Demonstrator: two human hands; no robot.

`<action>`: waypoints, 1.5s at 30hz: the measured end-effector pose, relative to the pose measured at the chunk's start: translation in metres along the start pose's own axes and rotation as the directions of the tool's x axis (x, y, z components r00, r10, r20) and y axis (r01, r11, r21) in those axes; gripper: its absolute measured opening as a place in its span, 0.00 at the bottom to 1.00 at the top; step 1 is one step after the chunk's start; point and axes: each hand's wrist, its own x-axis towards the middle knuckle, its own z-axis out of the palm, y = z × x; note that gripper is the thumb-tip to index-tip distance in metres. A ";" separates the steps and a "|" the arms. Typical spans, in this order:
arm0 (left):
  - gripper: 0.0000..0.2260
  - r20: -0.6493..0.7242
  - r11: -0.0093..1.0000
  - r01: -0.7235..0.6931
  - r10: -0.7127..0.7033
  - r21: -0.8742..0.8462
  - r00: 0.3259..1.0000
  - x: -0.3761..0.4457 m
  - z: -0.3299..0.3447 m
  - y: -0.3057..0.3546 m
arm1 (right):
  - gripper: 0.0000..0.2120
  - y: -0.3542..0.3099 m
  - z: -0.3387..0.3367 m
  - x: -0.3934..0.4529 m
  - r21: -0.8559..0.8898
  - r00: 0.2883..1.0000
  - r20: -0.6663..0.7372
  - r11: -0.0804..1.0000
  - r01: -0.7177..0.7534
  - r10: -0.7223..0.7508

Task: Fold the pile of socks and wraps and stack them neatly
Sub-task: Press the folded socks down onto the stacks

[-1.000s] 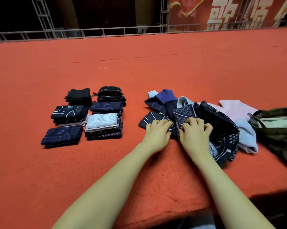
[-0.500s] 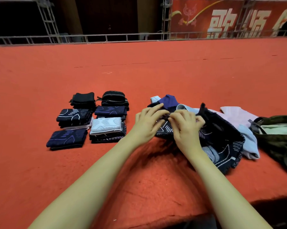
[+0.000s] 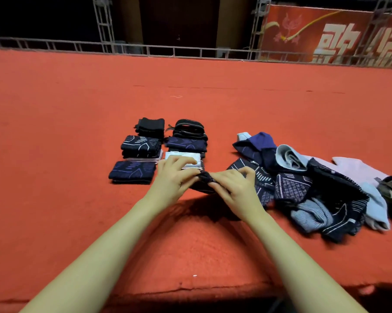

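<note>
Socks and wraps lie in a loose pile [image 3: 314, 184] on the red carpet [image 3: 77, 211] right of the folded stacks [image 3: 159, 152], while the left hand [image 3: 174, 179] and right hand [image 3: 233, 188] together pinch one dark patterned sock [image 3: 205, 180] between pile and stacks.

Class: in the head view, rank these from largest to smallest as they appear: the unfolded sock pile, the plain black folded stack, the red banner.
1. Unfolded sock pile, the widest spread.
2. Red banner, cut off by the frame and far away, so its true size is unsure.
3. Plain black folded stack, clearly smallest.
</note>
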 end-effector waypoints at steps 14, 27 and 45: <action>0.13 0.320 0.961 0.050 -0.139 0.271 0.937 -0.104 -0.069 -0.057 | 0.27 -0.088 0.086 -0.007 0.135 0.895 0.445 0.990 -0.034 -0.030; 0.17 0.306 0.879 0.324 -0.434 0.350 0.847 -0.080 -0.023 0.003 | 0.12 -0.004 0.049 -0.043 -0.281 0.847 0.054 0.822 -0.496 0.529; 0.22 0.618 0.827 0.375 -0.563 0.419 0.550 -0.055 0.030 0.050 | 0.07 -0.003 0.045 -0.051 -0.077 0.760 0.031 0.759 -0.646 0.649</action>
